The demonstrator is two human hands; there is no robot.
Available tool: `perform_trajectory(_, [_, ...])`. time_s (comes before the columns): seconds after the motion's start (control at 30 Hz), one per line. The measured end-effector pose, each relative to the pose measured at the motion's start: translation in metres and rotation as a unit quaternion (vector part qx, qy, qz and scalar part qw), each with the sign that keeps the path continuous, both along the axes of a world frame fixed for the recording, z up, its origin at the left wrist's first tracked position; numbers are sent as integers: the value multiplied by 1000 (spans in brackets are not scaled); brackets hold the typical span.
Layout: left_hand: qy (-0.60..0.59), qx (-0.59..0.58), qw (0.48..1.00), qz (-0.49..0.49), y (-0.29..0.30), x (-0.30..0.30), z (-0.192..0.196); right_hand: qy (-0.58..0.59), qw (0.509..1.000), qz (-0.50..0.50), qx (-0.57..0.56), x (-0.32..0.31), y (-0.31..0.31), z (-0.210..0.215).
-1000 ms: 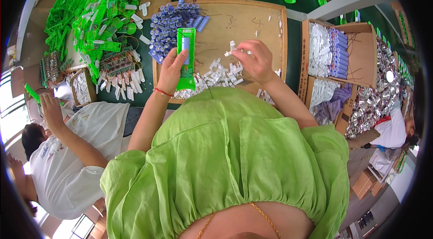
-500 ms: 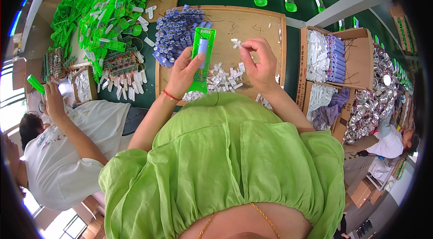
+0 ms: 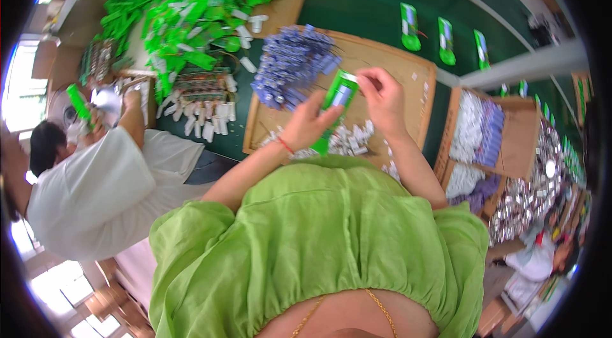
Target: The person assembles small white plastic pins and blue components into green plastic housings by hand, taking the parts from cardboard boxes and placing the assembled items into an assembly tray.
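Note:
My left hand is closed around a long green plastic housing, tilted with its far end to the right. Inside that shell lies a blue-violet cylindrical battery cell. At the far end, the fingertips of my right hand pinch together over a small white plastic piece, blurred and partly covered. Below the hands, a scatter of small white plastic pieces lies on a wooden-rimmed board. A heap of blue-violet cells with wires rests at the board's far left.
Green housings pile up at far left, beside circuit boards with white connectors. Several filled housings sit on the green surface beyond. A cardboard box of white parts and cells stands right, near shiny metal parts. A co-worker sits left.
My right hand has brought the white piece to the housing's far end. The housing has tilted to the right. The whole view has shifted, and the co-worker's hands have moved.

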State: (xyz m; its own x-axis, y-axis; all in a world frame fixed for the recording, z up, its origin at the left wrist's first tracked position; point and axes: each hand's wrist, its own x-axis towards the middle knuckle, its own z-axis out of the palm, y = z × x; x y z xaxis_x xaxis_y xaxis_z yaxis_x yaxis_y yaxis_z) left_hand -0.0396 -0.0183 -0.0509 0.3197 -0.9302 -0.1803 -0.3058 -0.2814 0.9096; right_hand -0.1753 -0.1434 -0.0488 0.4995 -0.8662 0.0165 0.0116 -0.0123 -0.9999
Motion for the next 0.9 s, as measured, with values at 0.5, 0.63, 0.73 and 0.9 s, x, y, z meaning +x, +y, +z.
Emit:
perform_trajectory(0.5, [97,48,992,-58,-81,79,22,29,997,-32,-60,82,-79,-4])
perform_trajectory(0.63, [154,35,984,-85,-110,113,2,-4,988,135,70,97,-123,-18])
perform_trajectory(0.73, [196,27,978,-72,-131,131,-13,30,980,165,108,121,-152,-22])
perform_trajectory(0.9, [197,35,978,-65,-153,166,-28,86,975,197,64,157,-180,-29])
